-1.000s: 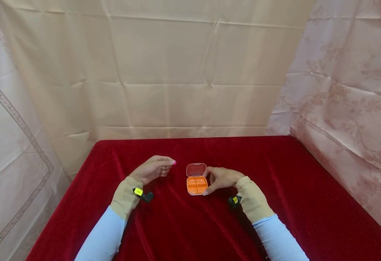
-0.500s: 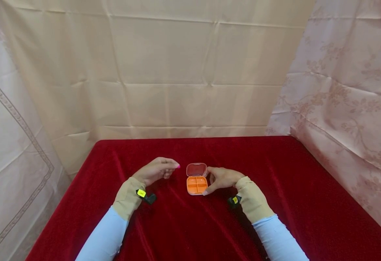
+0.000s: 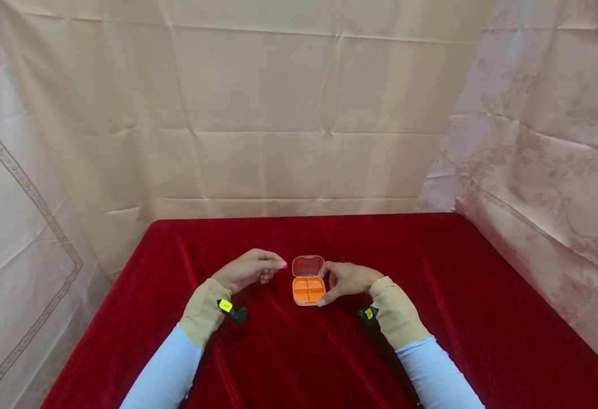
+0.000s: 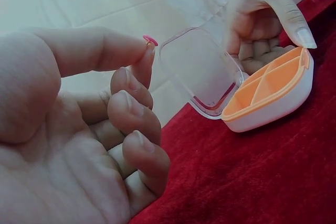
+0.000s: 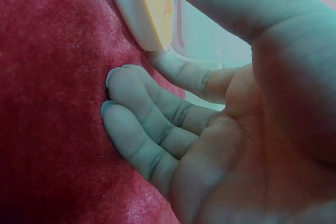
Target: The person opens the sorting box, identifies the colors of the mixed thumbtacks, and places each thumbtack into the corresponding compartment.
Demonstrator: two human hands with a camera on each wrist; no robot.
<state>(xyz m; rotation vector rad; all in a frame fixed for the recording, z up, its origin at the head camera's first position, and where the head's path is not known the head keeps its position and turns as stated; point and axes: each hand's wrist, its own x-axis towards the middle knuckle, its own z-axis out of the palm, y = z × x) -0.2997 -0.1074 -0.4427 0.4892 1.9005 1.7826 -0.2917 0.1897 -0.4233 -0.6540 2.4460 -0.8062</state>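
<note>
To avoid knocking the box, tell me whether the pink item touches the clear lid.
Apart: in the head view, red cloth shows between the pink item and the clear lid.

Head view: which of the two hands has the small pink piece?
The left hand, which pinches the pink piece at its fingertips; the right hand instead grips the open orange-and-white case.

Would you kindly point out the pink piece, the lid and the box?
Pink piece (image 4: 150, 40): left wrist view, on its head.
Lid (image 4: 193, 69): left wrist view, on its clear panel.
Box (image 4: 274, 109): left wrist view, on its white wall.
</note>
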